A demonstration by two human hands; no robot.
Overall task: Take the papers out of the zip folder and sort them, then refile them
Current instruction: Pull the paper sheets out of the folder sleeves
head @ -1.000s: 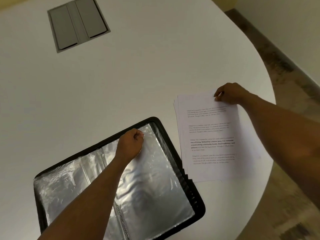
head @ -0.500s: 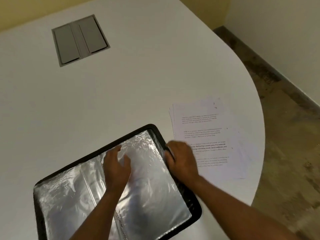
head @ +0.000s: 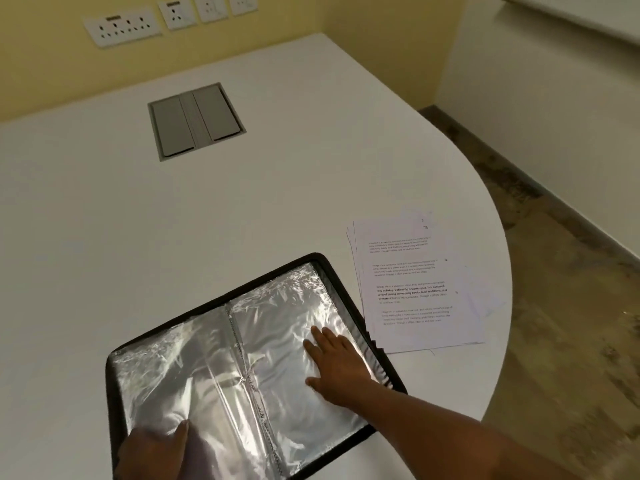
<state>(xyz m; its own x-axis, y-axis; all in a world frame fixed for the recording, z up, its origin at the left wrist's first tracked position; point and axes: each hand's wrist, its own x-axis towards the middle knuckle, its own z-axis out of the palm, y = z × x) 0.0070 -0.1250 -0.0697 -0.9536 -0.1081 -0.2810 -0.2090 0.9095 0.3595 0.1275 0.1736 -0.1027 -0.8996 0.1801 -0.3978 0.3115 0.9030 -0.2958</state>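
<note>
The black zip folder [head: 320, 259] lies open on the white table, its clear plastic sleeves [head: 277, 327] shining. My right hand [head: 337, 363] rests flat on the right-hand sleeve page with fingers spread. My left hand [head: 152, 452] is at the folder's lower left corner, thumb on a sleeve; the rest of its fingers are partly hidden under the plastic. A loose stack of printed papers [head: 412, 285] lies on the table just right of the folder, untouched.
A grey cable hatch [head: 195, 121] is set into the table [head: 277, 188] farther back. The table's curved edge runs close to the right of the papers, with floor beyond. Wall sockets [head: 123, 27] sit on the yellow wall behind.
My right hand left the papers and moved onto the folder's right page. My left hand slid from the page's top down to the lower left corner. The view tilted up.
</note>
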